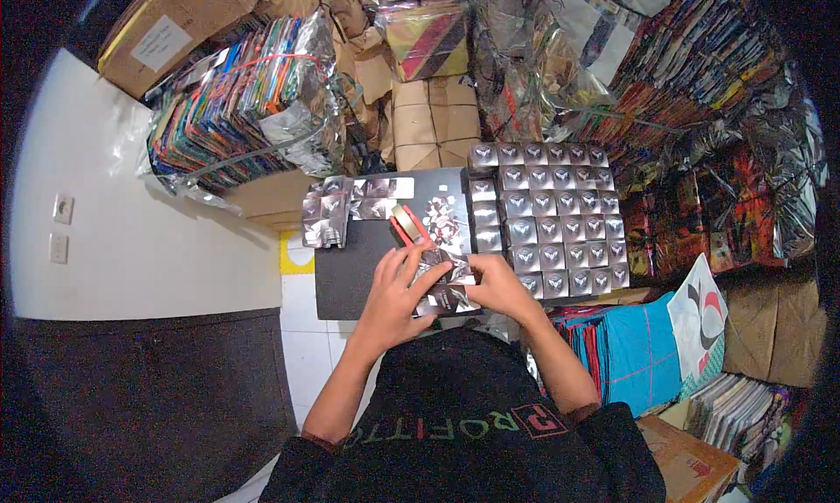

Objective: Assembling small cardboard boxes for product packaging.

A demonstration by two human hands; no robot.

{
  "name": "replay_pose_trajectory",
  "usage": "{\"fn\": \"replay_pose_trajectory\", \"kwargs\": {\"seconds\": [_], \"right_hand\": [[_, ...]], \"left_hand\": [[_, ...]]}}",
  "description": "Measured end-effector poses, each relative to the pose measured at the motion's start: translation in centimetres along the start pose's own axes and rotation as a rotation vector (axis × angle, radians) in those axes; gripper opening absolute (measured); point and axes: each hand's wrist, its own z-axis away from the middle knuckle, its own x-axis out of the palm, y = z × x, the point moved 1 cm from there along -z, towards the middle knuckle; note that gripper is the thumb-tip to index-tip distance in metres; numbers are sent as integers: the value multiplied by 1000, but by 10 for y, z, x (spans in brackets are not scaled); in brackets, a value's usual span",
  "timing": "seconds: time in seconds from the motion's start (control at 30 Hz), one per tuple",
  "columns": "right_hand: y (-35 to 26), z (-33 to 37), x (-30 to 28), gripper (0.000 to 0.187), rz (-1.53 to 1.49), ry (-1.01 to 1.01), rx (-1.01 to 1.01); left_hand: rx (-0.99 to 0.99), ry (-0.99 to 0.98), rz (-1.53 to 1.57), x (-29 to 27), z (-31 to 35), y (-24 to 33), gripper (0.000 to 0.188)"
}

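Observation:
At the near edge of a black table [359,289], both my hands are on a small dark carton [448,300] with a grey and white print. My left hand [389,297] comes from the left, thumb across its top and fingers bent toward its far side. On the right edge, my right hand [500,286] grips it between thumb and fingers. A red tape dispenser [406,223] with a pale roll lies just beyond my left fingertips. Part of the carton is hidden by my hands, and I cannot tell whether it is folded closed.
Rows of small dark finished-looking boxes [547,232] cover the table's right side. Printed carton pieces [325,210] lie at its far left. Plastic-wrapped bundles [241,109] and brown paper parcels [433,122] stand behind. A blue fabric-like stack [634,350] is at right, a white wall [96,197] at left.

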Motion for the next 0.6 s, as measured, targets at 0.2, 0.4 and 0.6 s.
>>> {"fn": "replay_pose_trajectory", "kwargs": {"seconds": [0.2, 0.4, 0.6], "right_hand": [[-10, -4, 4, 34, -19, 0, -38], [-8, -10, 7, 38, 6, 9, -42], [10, -12, 15, 48, -63, 77, -171]], "left_hand": [[1, 0, -15, -3, 3, -4, 88], [5, 0, 18, -3, 4, -6, 87], [107, -31, -9, 5, 4, -4, 84]]}}
